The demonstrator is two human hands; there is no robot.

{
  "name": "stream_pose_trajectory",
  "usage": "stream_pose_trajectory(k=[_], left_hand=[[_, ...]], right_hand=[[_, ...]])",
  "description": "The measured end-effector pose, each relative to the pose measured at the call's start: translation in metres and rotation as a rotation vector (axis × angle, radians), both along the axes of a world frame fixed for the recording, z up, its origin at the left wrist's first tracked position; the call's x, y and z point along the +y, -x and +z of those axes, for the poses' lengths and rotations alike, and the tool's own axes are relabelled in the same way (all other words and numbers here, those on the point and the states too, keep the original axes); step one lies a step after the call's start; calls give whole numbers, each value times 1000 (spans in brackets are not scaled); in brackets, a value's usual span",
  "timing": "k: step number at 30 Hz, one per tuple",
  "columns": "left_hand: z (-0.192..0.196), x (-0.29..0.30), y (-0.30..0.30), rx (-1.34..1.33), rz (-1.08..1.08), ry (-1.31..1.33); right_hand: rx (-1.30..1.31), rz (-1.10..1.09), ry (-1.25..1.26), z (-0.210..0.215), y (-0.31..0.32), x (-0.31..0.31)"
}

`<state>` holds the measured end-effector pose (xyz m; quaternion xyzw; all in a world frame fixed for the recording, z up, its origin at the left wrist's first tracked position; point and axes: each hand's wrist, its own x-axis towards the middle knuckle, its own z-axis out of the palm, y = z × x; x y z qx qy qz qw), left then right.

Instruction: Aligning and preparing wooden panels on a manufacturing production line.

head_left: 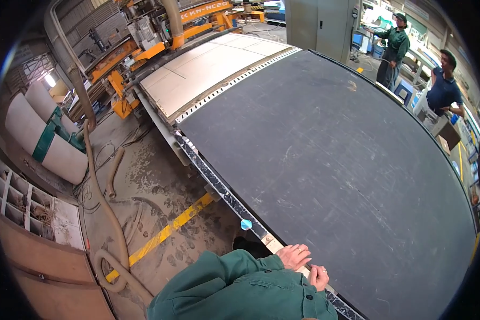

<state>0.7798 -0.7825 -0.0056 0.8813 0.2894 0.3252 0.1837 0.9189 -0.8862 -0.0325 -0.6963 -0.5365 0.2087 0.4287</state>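
Observation:
My left hand (294,257) rests on the near edge rail of a large dark table (336,160), its fingers loosely bent and apart, with a ring on one. Close beside it, to the right, is my right hand (319,278), fingers curled in, also with a ring. Nothing shows in either hand. Under and next to them runs the rail (229,200), dark and scuffed with a pale worn section. A small blue hexagonal piece (246,224) sits at the rail's outer side, left of my hands. The dark table surface is scratched.
Beyond the dark table lies a pale board bed (213,64) beneath an orange gantry machine (144,53). A beige hose (104,202) and a yellow line (165,234) cross the floor at left, near white dust bags (64,154). Two people (394,50) stand at the far right.

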Motion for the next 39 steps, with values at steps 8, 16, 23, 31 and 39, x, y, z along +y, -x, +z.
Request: stream_pose_trajectory(k=[8, 16, 23, 31, 39], left_hand=[[5, -5, 9, 35, 1, -53], [12, 12, 51, -398, -203, 316], [-9, 33, 253, -228, 451, 300], [-181, -122, 574, 643, 1023, 1141], [-286, -227, 630, 630, 863, 1561]], right_hand=[[-52, -8, 1, 12, 12, -1], [-294, -157, 154, 36, 45, 13], [-296, -389, 62, 36, 111, 51], [-485, -734, 259, 1, 127, 96], [-570, -831, 287, -3, 136, 103]])
